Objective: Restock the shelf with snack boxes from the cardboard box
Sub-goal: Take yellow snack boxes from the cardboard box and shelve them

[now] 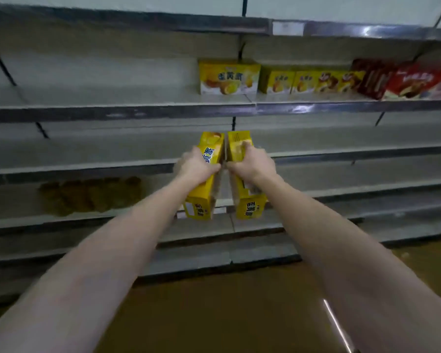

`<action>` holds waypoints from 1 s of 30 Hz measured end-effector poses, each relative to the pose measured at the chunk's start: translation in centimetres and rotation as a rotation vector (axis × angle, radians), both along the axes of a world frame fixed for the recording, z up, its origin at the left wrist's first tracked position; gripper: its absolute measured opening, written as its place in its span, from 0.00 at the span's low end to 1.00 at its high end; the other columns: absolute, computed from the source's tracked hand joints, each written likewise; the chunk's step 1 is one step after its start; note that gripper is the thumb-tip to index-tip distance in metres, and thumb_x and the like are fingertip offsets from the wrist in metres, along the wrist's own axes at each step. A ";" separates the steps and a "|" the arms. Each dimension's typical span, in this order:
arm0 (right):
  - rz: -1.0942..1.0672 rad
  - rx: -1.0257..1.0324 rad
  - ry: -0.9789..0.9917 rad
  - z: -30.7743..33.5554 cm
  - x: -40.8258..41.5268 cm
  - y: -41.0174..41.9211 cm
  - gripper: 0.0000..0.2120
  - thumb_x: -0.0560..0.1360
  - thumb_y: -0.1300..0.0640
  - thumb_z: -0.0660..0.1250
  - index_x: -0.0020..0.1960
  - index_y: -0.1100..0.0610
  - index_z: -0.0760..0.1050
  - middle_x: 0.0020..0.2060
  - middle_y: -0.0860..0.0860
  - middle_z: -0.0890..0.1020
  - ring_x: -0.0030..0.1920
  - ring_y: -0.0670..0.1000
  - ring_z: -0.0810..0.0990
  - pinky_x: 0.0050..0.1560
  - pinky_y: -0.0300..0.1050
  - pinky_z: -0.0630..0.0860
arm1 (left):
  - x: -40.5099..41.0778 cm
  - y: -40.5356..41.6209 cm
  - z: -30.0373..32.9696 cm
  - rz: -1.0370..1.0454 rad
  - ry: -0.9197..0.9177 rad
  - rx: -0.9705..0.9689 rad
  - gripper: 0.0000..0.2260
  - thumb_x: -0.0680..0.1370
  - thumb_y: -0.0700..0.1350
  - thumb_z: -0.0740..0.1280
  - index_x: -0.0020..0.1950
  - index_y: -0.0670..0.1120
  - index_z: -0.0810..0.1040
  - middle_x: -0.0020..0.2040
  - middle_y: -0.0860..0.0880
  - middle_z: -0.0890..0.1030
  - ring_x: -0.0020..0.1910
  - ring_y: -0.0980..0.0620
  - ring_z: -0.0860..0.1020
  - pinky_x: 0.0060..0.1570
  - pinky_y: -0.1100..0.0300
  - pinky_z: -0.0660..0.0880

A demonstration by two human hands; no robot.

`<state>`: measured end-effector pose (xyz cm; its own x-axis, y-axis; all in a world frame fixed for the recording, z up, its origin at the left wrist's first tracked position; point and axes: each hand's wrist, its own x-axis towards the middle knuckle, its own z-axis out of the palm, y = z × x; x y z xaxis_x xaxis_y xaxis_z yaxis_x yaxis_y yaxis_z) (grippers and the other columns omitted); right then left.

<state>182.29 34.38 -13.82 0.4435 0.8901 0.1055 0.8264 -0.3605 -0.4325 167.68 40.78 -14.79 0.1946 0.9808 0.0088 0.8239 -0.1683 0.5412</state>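
Boxes being carried to the shelf

Left hand point(197, 163) and right hand point(252, 163) are each gripping one yellow snack box point(208, 179), point(242, 179), side by side before the shelf point(138, 110). Judged step: placing; next, both boxes probably need standing beside the yellow row point(229, 77).

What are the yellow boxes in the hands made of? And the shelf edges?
The yellow boxes look like thin printed cardboard, slightly glossy: sharp folded edges, bright pictures. The shelf edge looks like shiny metal or plastic strip: it catches bright light glints. The blur leaves that open.
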 end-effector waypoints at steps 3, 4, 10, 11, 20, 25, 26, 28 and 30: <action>0.060 0.060 -0.005 2.9 -1.1 1.8 0.33 0.69 0.37 0.69 0.69 0.52 0.69 0.58 0.59 0.77 0.59 0.62 0.77 0.54 0.51 0.74 | -1.6 0.8 2.9 0.069 0.007 0.078 0.31 0.70 0.63 0.72 0.64 0.44 0.72 0.61 0.41 0.78 0.60 0.40 0.77 0.51 0.53 0.73; 0.079 0.089 0.004 3.9 -1.3 2.4 0.33 0.70 0.37 0.70 0.68 0.53 0.69 0.59 0.59 0.76 0.60 0.62 0.77 0.56 0.52 0.73 | -2.0 1.2 4.0 0.095 0.012 0.109 0.30 0.70 0.63 0.72 0.63 0.44 0.72 0.61 0.41 0.78 0.60 0.40 0.77 0.50 0.53 0.73; 0.175 0.246 0.052 8.4 -1.5 6.1 0.34 0.69 0.37 0.70 0.70 0.52 0.71 0.62 0.59 0.77 0.62 0.59 0.77 0.58 0.52 0.75 | -3.4 3.5 10.1 0.205 -0.055 0.187 0.31 0.71 0.63 0.71 0.65 0.43 0.72 0.63 0.41 0.76 0.63 0.40 0.75 0.55 0.52 0.72; 0.182 0.274 0.058 9.0 -1.6 6.8 0.35 0.69 0.36 0.70 0.71 0.51 0.71 0.63 0.58 0.77 0.62 0.59 0.77 0.59 0.52 0.75 | -3.4 3.8 11.1 0.230 -0.072 0.198 0.31 0.70 0.63 0.71 0.65 0.43 0.72 0.63 0.41 0.77 0.63 0.40 0.75 0.55 0.52 0.72; 0.224 0.364 0.142 10.7 -1.9 11.9 0.33 0.70 0.37 0.71 0.70 0.48 0.70 0.62 0.55 0.75 0.61 0.57 0.77 0.59 0.52 0.76 | -2.3 7.1 14.5 0.304 -0.168 0.240 0.31 0.68 0.62 0.74 0.62 0.44 0.73 0.59 0.43 0.78 0.60 0.41 0.77 0.57 0.49 0.76; 0.236 0.344 0.174 11.6 -1.6 14.3 0.30 0.69 0.38 0.70 0.67 0.50 0.75 0.59 0.53 0.81 0.60 0.55 0.79 0.58 0.51 0.77 | -2.0 9.3 14.6 0.306 -0.150 0.251 0.32 0.69 0.61 0.75 0.64 0.43 0.72 0.60 0.43 0.78 0.60 0.41 0.77 0.51 0.53 0.75; 0.230 0.331 0.189 11.9 -1.6 15.1 0.29 0.69 0.38 0.70 0.66 0.51 0.77 0.55 0.53 0.82 0.57 0.55 0.80 0.56 0.51 0.78 | -2.1 10.2 14.7 0.306 -0.146 0.244 0.32 0.68 0.61 0.75 0.64 0.43 0.72 0.60 0.43 0.78 0.59 0.41 0.77 0.52 0.52 0.76; 0.212 0.296 0.219 12.6 -1.5 16.9 0.27 0.69 0.38 0.71 0.61 0.53 0.78 0.49 0.52 0.83 0.52 0.55 0.82 0.53 0.51 0.80 | -2.3 12.1 15.2 0.295 -0.136 0.247 0.31 0.67 0.60 0.76 0.61 0.42 0.74 0.58 0.42 0.79 0.57 0.41 0.79 0.53 0.50 0.77; 0.201 0.273 0.234 13.2 -1.7 19.0 0.27 0.68 0.37 0.72 0.59 0.54 0.77 0.50 0.51 0.81 0.51 0.54 0.80 0.52 0.51 0.79 | -2.7 14.2 15.5 0.267 -0.113 0.263 0.29 0.68 0.59 0.76 0.59 0.42 0.75 0.54 0.44 0.79 0.51 0.43 0.79 0.46 0.53 0.76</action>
